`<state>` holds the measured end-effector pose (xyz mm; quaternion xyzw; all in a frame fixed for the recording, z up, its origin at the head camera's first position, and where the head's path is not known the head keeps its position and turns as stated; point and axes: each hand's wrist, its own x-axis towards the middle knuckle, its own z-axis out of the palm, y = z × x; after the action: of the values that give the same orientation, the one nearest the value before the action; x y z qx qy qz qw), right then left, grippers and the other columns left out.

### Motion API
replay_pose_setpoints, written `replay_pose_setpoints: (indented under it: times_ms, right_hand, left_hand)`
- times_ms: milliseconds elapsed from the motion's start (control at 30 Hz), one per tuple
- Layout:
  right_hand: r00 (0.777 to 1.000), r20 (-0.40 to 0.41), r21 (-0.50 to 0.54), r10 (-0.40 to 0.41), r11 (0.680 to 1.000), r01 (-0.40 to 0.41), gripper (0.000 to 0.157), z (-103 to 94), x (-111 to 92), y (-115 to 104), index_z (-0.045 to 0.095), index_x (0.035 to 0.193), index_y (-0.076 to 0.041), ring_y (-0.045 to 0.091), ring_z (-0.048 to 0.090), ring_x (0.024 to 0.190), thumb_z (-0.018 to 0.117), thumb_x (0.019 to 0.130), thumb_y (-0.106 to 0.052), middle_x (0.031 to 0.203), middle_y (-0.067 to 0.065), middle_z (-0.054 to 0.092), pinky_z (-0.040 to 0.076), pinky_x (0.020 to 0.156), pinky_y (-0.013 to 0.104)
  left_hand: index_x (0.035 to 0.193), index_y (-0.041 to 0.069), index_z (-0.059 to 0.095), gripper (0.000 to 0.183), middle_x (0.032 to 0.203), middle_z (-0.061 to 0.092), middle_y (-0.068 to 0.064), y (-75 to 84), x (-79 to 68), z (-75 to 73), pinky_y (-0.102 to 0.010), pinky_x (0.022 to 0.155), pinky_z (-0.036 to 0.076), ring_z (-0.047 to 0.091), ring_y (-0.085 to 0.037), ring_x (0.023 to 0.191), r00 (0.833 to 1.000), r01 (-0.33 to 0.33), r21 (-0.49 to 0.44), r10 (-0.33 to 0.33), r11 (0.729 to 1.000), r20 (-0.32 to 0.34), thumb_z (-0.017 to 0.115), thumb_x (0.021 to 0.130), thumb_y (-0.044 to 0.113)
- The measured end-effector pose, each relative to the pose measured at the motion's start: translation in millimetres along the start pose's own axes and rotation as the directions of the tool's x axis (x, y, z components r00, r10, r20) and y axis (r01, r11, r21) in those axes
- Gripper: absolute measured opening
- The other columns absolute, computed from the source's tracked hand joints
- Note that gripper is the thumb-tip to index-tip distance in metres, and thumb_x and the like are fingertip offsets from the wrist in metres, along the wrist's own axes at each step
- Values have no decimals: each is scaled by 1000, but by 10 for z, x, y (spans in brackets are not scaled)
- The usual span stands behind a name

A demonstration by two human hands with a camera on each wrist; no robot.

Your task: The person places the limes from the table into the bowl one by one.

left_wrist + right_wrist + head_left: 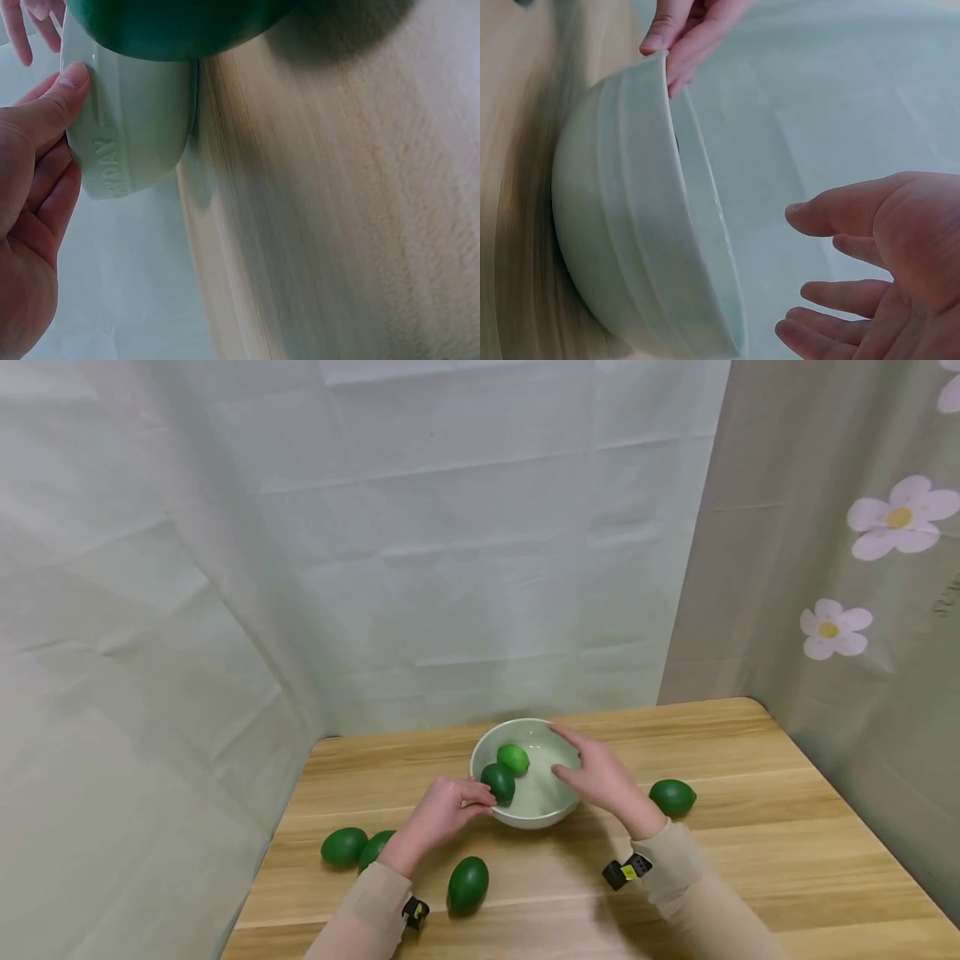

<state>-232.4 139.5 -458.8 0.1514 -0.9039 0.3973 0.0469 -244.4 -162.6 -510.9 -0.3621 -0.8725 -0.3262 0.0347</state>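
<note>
A pale green bowl (536, 814) stands on the wooden table, its side bearing raised letters in the left wrist view. Inside it lie a bright green lime (513, 759) and a dark green, lime-shaped fruit (498, 782), both toward its left side. My left hand (447, 810) pinches the near left rim, thumb outside and fingers over the inner side. At the right rim my right hand (597, 775) hovers with fingers spread and holds nothing; the right wrist view shows its fingers (847, 296) apart from the bowl (641, 217).
Two dark green fruits (343, 847) lie left of the left forearm, one partly hidden by it. Another dark green fruit (468, 885) sits between the forearms, and a further one (672, 797) right of the right wrist. Pale cloth (465, 568) hangs behind the table.
</note>
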Motion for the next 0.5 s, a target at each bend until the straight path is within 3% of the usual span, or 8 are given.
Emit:
replay_pose_setpoints:
  times_ms: [267, 500]
  right_hand:
    - [1000, -15, 0, -15, 1000, 15, 63, -115, -90, 90, 52, 157, -5, 44, 54, 140, 76, 99, -10, 157, 19, 55, 53, 108, 61]
    - [999, -43, 5, -33, 999, 33, 60, -184, -176, 186, 55, 155, -4, 45, 53, 141, 77, 99, -7, 156, 20, 56, 52, 109, 62]
  left_hand:
    - [105, 12, 86, 14, 111, 81, 2, -1, 2, -13, -43, 110, 54, 74, -18, 117, 1000, 26, 2, -26, 1000, 15, 86, 91, 12]
    - [105, 10, 86, 14, 111, 81, 1, 10, -2, -11, -42, 109, 54, 74, -18, 116, 1000, 12, 5, -12, 1000, 11, 86, 91, 11]
